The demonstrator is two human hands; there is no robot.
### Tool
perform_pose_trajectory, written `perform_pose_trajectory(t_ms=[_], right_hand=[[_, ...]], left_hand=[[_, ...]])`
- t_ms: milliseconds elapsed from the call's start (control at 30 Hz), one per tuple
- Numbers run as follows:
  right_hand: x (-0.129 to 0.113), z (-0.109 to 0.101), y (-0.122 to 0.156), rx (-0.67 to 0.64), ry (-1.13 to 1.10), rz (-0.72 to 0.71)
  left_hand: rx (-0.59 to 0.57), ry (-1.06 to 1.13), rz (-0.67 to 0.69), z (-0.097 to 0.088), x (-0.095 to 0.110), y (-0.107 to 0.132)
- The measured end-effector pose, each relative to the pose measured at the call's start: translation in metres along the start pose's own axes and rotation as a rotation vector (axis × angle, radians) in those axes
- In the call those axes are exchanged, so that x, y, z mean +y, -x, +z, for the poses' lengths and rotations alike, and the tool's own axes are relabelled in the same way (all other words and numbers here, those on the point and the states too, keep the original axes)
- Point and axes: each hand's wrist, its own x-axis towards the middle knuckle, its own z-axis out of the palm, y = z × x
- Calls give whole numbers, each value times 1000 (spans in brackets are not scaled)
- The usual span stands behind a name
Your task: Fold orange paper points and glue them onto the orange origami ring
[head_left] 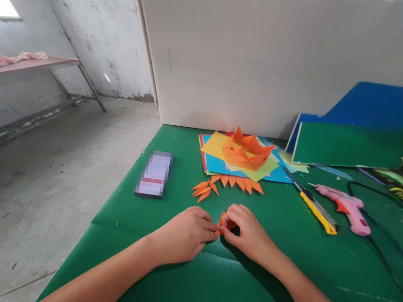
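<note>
A small piece of folded orange paper point(221, 220) stands between my two hands, low over the green table, mostly covered by fingers. My left hand point(190, 233) is closed, its fingertips pressed to the paper's left side. My right hand point(244, 231) pinches the same paper from the right between thumb and fingers. Just beyond them lie a row of pointed orange paper pieces point(238, 182) and a small cluster of orange points point(204, 190). Farther back, an orange folded-paper crown shape point(260, 160) rests on the coloured paper sheets point(212, 145).
A phone point(155, 174) lies at the left. On the right are a yellow utility knife point(318, 213) and a pink glue gun point(354, 208) with a black cord. Green board point(352, 144) and blue board point(390, 110) lean against a large white panel point(255, 63) behind.
</note>
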Motion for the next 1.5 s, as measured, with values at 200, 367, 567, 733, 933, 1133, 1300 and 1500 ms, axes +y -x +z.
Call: perform_pose_trajectory(t_ms=[200, 367, 567, 733, 933, 1133, 1300, 1500], right_hand=[[0, 1, -1, 7, -4, -1], [0, 1, 0, 14, -8, 3], [0, 2, 0, 12, 0, 12], [-4, 2, 1, 12, 18, 14], [1, -7, 5, -23, -52, 30], [16, -11, 8, -32, -126, 36], [19, -11, 8, -4, -180, 0], [21, -13, 8, 125, -217, -87]], left_hand=[[-14, 9, -31, 0, 1, 1], [-18, -44, -58, 4, 5, 2], [-6, -72, -131, 9, 12, 2], [20, 2, -144, 5, 9, 1], [46, 28, -96, 5, 3, 2], [55, 33, -44, 7, 0, 2], [-7, 48, -12, 4, -5, 2], [-103, 71, 72, 1, -4, 1]])
